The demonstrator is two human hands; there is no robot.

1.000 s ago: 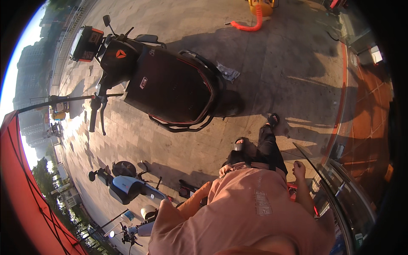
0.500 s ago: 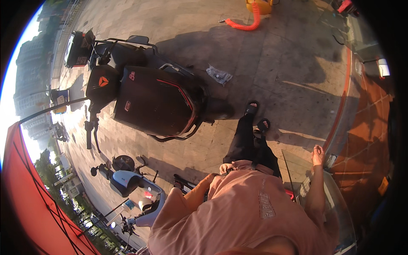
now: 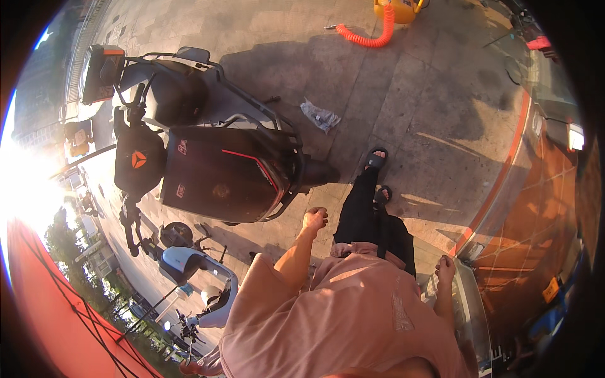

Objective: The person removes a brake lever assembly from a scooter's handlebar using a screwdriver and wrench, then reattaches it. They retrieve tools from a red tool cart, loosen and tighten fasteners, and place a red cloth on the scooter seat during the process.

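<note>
My left hand (image 3: 314, 218) is out in front of my body, beside the rear lower part of a black electric scooter (image 3: 217, 171), with fingers curled closed; what they hold, if anything, is too small to make out. My right hand (image 3: 445, 271) hangs at my side near a glass panel (image 3: 472, 318), also loosely closed, its contents hidden. The scooter has an orange emblem and red trim, and a crumpled clear plastic bag (image 3: 320, 116) lies on the paving above it.
A yellow compressor (image 3: 394, 11) with a coiled orange hose (image 3: 368, 40) stands at the top. A light-blue scooter (image 3: 183, 261) is parked at lower left, near a red canopy (image 3: 47, 302). A red-tiled threshold (image 3: 523, 227) runs along the right, beside paved ground (image 3: 428, 94).
My left hand has moved from my waist forward toward the black scooter. My right hand has swung lower, closer to my body. My feet have stepped, and the scooter sits lower-left in view.
</note>
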